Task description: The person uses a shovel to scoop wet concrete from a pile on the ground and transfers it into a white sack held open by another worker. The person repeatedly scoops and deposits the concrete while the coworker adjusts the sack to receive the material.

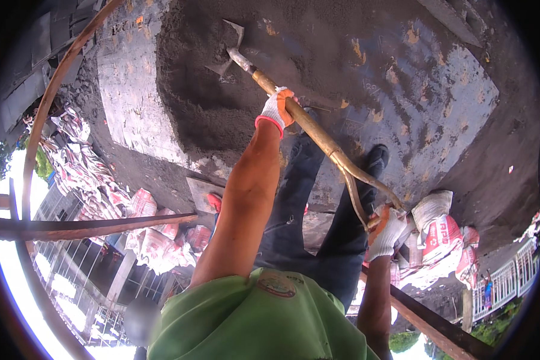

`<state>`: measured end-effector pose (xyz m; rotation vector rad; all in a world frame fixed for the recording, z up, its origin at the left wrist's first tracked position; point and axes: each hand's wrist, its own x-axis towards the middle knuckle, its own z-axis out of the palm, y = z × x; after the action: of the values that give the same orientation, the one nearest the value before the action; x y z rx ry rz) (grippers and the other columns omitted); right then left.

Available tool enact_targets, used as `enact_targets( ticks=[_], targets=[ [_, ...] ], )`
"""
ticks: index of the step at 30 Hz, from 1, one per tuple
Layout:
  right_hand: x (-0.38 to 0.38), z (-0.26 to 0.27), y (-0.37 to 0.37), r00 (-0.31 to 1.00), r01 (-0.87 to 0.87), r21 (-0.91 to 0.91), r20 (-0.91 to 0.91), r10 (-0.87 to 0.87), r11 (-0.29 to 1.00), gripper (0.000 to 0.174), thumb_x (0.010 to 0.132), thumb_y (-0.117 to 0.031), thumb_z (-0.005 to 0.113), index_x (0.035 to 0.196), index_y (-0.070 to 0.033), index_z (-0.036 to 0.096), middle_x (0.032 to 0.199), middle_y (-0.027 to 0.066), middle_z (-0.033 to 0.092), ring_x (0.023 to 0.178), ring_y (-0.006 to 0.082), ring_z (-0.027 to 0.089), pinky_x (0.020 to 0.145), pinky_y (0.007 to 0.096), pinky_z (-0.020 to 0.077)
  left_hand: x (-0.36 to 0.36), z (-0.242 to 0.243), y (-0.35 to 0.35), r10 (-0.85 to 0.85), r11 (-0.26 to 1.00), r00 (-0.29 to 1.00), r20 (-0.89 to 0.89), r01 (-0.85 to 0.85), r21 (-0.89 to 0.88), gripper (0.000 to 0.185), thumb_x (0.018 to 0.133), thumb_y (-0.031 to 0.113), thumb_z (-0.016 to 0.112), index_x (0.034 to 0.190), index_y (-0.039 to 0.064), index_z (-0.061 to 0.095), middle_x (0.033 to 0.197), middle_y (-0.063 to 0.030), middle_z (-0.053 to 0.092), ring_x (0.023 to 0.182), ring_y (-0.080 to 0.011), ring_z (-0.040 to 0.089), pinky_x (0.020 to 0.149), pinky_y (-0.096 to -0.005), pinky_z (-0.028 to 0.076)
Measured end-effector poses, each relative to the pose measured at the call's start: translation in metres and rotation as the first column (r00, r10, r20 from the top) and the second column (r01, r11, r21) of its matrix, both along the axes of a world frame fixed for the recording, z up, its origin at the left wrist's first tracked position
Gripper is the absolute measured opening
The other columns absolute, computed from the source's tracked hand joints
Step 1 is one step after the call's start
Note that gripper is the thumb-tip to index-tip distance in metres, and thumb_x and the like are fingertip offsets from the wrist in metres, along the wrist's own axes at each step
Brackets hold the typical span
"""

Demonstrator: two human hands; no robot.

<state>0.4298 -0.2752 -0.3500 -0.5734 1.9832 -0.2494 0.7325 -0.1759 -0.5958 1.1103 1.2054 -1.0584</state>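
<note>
My left hand, in a white knit glove with an orange palm, is wrapped around the lower shaft of a shovel. At the shaft's forked upper end, my right hand, gloved the same way, grips the handle. The shovel slants from lower right to upper left. Its metal blade sits in a dark grey, mortar-like mix, which covers much of the blade. This mix is spread over a worn metal sheet, and my dark shoes are at the sheet's near side.
Printed sacks are piled at the right, and more sacks lie at the left. Wooden beams cross the left side. Another person's red shoe shows beside my left arm. A white railing stands far right.
</note>
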Motion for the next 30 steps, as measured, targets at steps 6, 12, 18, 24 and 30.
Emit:
enact_targets(
  ticks=[6, 12, 18, 24, 30],
  targets=[
    [-0.006, 0.014, 0.009, 0.997, -0.004, -0.101, 0.071, 0.012, 0.995, 0.018, 0.076, -0.001, 0.064, 0.086, -0.006, 0.051, 0.063, 0.0064, 0.055, 0.043, 0.0165, 0.050, 0.033, 0.0262, 0.0356, -0.015, 0.022, -0.003, -0.053, 0.997, 0.999, -0.006, 0.053, 0.053, 0.020, 0.073, 0.007, 0.063, 0.087, 0.009, 0.050, 0.078, -0.0062, 0.053, 0.072, -0.0206, 0.054, 0.068, -0.0372, 0.050],
    [-0.080, 0.078, 0.024, 0.996, -0.036, -0.072, -0.087, 0.029, 0.997, 0.019, 0.078, -0.001, 0.064, 0.093, -0.005, 0.052, 0.070, 0.0040, 0.055, 0.050, 0.0136, 0.052, 0.039, 0.0245, 0.0421, -0.092, 0.065, 0.016, 0.006, 0.998, 0.999, -0.050, -0.008, -0.059, 0.023, 0.070, 0.005, 0.066, 0.084, 0.011, 0.049, 0.074, -0.0063, 0.052, 0.068, -0.0220, 0.054, 0.065, -0.0384, 0.049],
    [-0.141, 0.177, 0.022, 0.977, -0.168, -0.237, -0.171, 0.129, 0.957, 0.019, 0.073, -0.004, 0.061, 0.091, -0.001, 0.055, 0.076, 0.0025, 0.053, 0.059, 0.0131, 0.046, 0.054, 0.0275, 0.0400, -0.172, 0.161, 0.015, 0.012, 1.000, 0.998, -0.061, -0.014, -0.025, 0.017, 0.074, 0.006, 0.062, 0.087, 0.012, 0.051, 0.074, -0.0056, 0.052, 0.066, -0.0217, 0.053, 0.062, -0.0382, 0.049],
    [-0.202, 0.261, 0.002, 0.890, -0.418, -0.159, -0.269, 0.368, 0.895, 0.018, 0.073, -0.006, 0.059, 0.091, 0.000, 0.056, 0.076, 0.0064, 0.056, 0.062, 0.0168, 0.050, 0.056, 0.0304, 0.0426, -0.237, 0.245, 0.022, 0.155, 0.984, 0.987, -0.049, -0.159, -0.077, 0.021, 0.068, 0.005, 0.063, 0.082, 0.013, 0.050, 0.071, -0.0048, 0.052, 0.064, -0.0208, 0.053, 0.061, -0.0364, 0.047],
    [-0.286, 0.262, -0.039, 0.524, -0.852, -0.293, -0.458, 0.718, 0.434, 0.028, 0.075, -0.004, 0.064, 0.102, 0.001, 0.057, 0.078, 0.0079, 0.058, 0.060, 0.0182, 0.056, 0.059, 0.0292, 0.0473, -0.285, 0.306, 0.033, 0.339, 0.938, 0.940, 0.029, -0.335, -0.092, 0.018, 0.068, 0.006, 0.061, 0.079, 0.012, 0.049, 0.068, -0.0052, 0.051, 0.062, -0.0208, 0.053, 0.061, -0.0371, 0.047]
  ],
)
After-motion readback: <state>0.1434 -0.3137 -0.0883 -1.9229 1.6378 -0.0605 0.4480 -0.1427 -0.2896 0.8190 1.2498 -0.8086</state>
